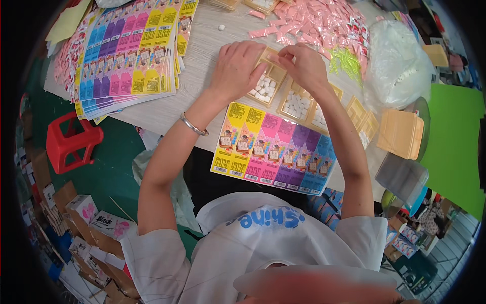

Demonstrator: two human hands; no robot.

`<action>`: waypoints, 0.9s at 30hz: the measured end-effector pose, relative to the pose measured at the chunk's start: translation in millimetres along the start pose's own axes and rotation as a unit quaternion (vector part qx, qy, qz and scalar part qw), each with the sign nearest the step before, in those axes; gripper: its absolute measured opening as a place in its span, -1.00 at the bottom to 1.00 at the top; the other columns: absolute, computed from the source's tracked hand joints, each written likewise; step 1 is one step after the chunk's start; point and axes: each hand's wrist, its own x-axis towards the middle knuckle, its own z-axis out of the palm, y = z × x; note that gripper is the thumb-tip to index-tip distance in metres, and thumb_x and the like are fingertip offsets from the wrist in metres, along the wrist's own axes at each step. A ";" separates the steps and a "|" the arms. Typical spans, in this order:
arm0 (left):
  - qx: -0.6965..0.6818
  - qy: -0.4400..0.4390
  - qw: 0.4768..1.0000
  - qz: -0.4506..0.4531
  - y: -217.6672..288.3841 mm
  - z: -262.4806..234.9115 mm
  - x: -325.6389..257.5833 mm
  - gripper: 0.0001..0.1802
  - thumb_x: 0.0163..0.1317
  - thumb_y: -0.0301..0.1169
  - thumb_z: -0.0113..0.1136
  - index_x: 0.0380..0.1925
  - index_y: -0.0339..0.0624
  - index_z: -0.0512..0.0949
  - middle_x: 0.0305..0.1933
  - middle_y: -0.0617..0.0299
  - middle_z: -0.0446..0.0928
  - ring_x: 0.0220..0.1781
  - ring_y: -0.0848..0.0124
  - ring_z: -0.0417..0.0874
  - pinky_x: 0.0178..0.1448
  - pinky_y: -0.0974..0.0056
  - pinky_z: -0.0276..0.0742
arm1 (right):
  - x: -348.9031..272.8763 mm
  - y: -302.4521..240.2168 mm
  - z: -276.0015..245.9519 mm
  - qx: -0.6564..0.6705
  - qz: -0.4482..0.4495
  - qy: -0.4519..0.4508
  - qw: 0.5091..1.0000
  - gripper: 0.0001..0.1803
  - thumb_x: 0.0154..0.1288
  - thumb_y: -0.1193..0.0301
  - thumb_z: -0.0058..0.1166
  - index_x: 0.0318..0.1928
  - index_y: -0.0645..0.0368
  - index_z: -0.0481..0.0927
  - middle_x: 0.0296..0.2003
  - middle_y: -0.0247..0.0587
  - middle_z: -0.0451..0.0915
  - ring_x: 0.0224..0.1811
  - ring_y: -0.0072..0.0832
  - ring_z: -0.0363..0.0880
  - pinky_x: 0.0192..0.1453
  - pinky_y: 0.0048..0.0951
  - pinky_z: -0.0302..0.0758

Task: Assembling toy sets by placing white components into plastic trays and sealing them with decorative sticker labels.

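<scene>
At far centre, the left hand point(235, 70) and right hand point(307, 66) bend over a tray point(274, 72), both grips unclear. Filling seems underway; next calls for precise placing.

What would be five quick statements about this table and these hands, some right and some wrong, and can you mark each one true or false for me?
1. A silvery bracelet is on the left arm. True.
2. The plastic stool is blue. False: the stool is red.
3. The left hand and right hand are both at one yellow tray. True.
4. The green strips lie to the left of the left hand. False: the green strips lie to the right of the right hand.
5. Pink sachets are heaped on the far side of the table. True.
</scene>
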 end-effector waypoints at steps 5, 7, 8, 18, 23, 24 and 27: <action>-0.014 -0.089 0.985 0.147 -3.0 2.7 14.3 -0.54 0.35 -0.08 0.23 0.16 -0.04 0.59 0.22 0.21 0.57 0.29 0.19 0.49 0.46 0.04 0.26 | 45.8 3.7 -3.9 0.015 -0.098 0.081 0.992 -0.79 0.25 0.21 0.35 -0.17 -0.03 0.81 -0.29 -0.25 0.67 -0.18 -0.23 0.69 -0.07 -0.24 0.60; 0.001 -0.087 0.986 0.144 -1.6 3.4 10.9 -0.52 0.34 -0.03 0.22 0.15 -0.04 0.59 0.21 0.24 0.56 0.30 0.21 0.47 0.46 0.03 0.25 | 65.7 3.7 6.3 -0.013 -0.153 0.073 0.985 -0.79 0.25 0.20 0.35 -0.16 -0.03 0.81 -0.25 -0.26 0.67 -0.13 -0.24 0.68 -0.05 -0.24 0.60; 0.018 -0.087 0.986 0.138 -2.6 4.1 9.1 -0.50 0.33 0.02 0.22 0.13 -0.03 0.60 0.20 0.28 0.54 0.31 0.24 0.45 0.46 0.03 0.24 | 74.6 3.1 10.1 -0.039 -0.207 0.063 0.975 -0.78 0.26 0.20 0.34 -0.15 -0.03 0.81 -0.22 -0.27 0.66 -0.09 -0.25 0.67 -0.03 -0.23 0.61; 0.014 -0.106 0.989 0.100 -2.1 4.5 3.3 -0.41 0.35 0.02 0.21 0.29 0.01 0.52 0.30 0.22 0.49 0.33 0.17 0.39 0.49 0.01 0.18 | 93.4 16.7 21.7 -0.007 -0.145 0.064 0.987 -0.75 0.26 0.12 0.32 -0.22 -0.03 0.82 -0.18 -0.33 0.68 0.05 -0.26 0.63 0.07 -0.19 0.62; 0.008 -0.131 0.989 0.060 0.6 1.6 4.0 -0.37 0.33 -0.01 0.24 0.35 0.03 0.47 0.31 0.20 0.47 0.33 0.13 0.38 0.51 0.00 0.15 | 81.6 32.9 16.6 0.055 -0.165 0.170 0.970 -0.83 0.31 0.26 0.32 -0.17 0.02 0.79 -0.19 -0.26 0.70 -0.04 -0.24 0.64 0.01 -0.22 0.59; 0.008 -0.134 0.989 0.063 3.6 4.8 2.4 -0.37 0.33 -0.01 0.24 0.35 0.03 0.47 0.31 0.20 0.47 0.33 0.13 0.38 0.51 0.00 0.15 | 75.4 33.3 11.7 0.089 -0.176 0.226 0.954 -0.84 0.30 0.30 0.34 -0.15 0.03 0.79 -0.19 -0.25 0.71 -0.05 -0.24 0.64 0.01 -0.23 0.58; 0.020 -0.126 0.990 0.063 -3.2 3.5 -1.8 -0.36 0.31 -0.02 0.25 0.35 0.04 0.47 0.30 0.19 0.47 0.33 0.13 0.39 0.50 0.00 0.16 | 24.5 40.7 -31.6 0.105 -0.135 0.153 0.973 -0.87 0.30 0.39 0.34 -0.18 0.12 0.77 -0.26 -0.24 0.71 -0.09 -0.24 0.63 0.00 -0.25 0.54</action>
